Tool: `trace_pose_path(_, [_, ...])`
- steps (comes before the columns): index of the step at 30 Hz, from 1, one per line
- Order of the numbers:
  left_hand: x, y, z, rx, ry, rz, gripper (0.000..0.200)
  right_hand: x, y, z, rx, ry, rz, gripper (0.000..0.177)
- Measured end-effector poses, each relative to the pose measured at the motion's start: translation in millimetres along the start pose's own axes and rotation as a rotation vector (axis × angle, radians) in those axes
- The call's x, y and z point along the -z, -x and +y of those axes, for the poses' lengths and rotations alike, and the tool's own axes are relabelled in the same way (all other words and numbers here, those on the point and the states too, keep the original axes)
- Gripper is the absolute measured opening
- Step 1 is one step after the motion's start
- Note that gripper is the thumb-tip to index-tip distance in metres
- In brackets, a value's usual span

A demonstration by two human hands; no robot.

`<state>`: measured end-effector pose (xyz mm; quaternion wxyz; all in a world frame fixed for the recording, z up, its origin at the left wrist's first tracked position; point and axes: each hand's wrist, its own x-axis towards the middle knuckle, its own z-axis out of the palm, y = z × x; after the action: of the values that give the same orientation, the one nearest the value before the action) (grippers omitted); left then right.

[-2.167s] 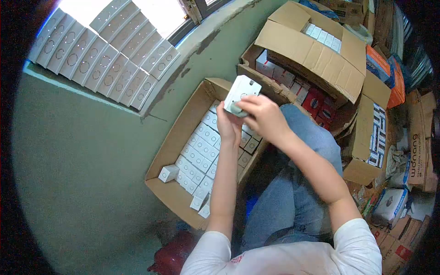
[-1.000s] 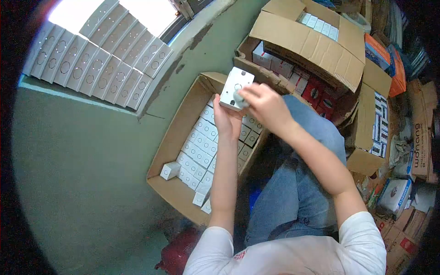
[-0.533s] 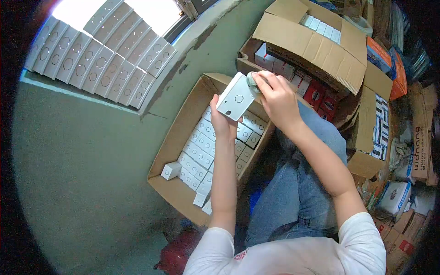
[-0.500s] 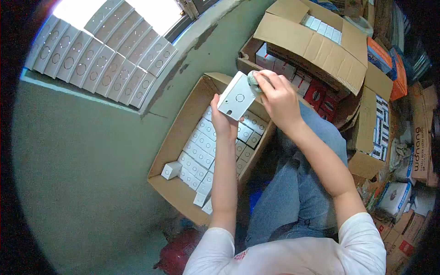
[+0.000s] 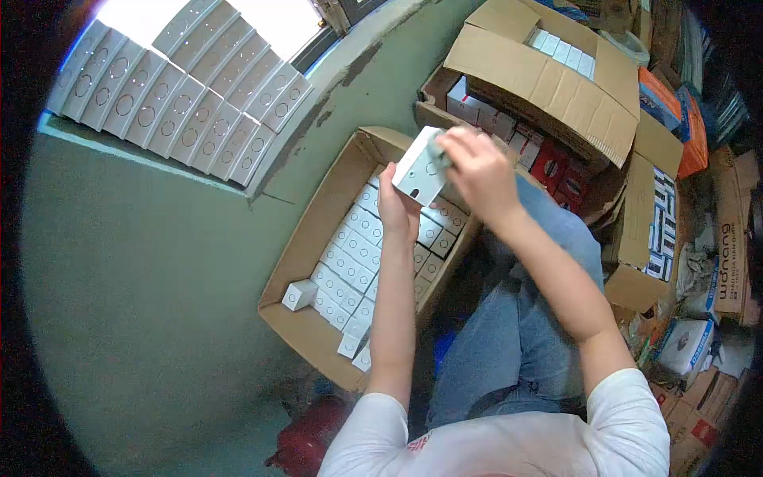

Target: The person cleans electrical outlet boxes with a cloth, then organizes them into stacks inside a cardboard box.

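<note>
The left hand [image 5: 400, 208] is closed around the lower part of a white box [image 5: 421, 176], which it holds tilted in the air above a carton [image 5: 314, 219]. The long axis of the box goes from the left hand upward, leaning a little toward the right hand [image 5: 481, 171]. The flat face with a ring mark looks up and toward the right hand; its dark slot is at the lower end. The right hand pinches a greenish wad [image 5: 436, 146] at the upper part. Below the left hand are rows of other boxes [image 5: 343, 266].
</note>
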<state>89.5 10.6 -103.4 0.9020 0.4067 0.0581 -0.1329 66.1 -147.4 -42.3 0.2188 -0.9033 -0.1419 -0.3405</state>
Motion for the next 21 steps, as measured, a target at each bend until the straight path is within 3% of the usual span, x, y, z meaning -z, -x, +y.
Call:
trace_pose_path(4, [-3.2,0.3,1.4,-0.009,-0.098,0.009,0.042,0.0,1.7,6.1,-0.019,-0.035,-0.001,0.033])
trace_pose_path(9, [-17.2,3.5,-1.8,-0.050,0.086,0.069,0.039,-15.5,21.1,-19.0,0.086,-0.196,-0.145,0.039])
trace_pose_path(13, [1.1,4.3,6.1,0.004,-0.021,-0.063,0.039,0.1,-1.4,1.1,-0.090,-0.118,-0.021,0.041])
trace_pose_path(15, [-4.0,6.8,7.5,-0.001,-0.082,-0.105,0.041,-0.3,0.6,3.2,-0.082,-0.084,0.007,0.038])
trace_pose_path(18, [-15.7,2.2,-3.6,-0.047,-0.010,0.081,0.043,-10.5,12.5,-9.2,0.039,-0.111,0.016,0.032])
trace_pose_path(21, [-0.1,-1.9,-12.7,-0.008,0.100,0.006,0.046,-13.4,23.6,-28.6,0.077,-0.257,-0.156,0.040])
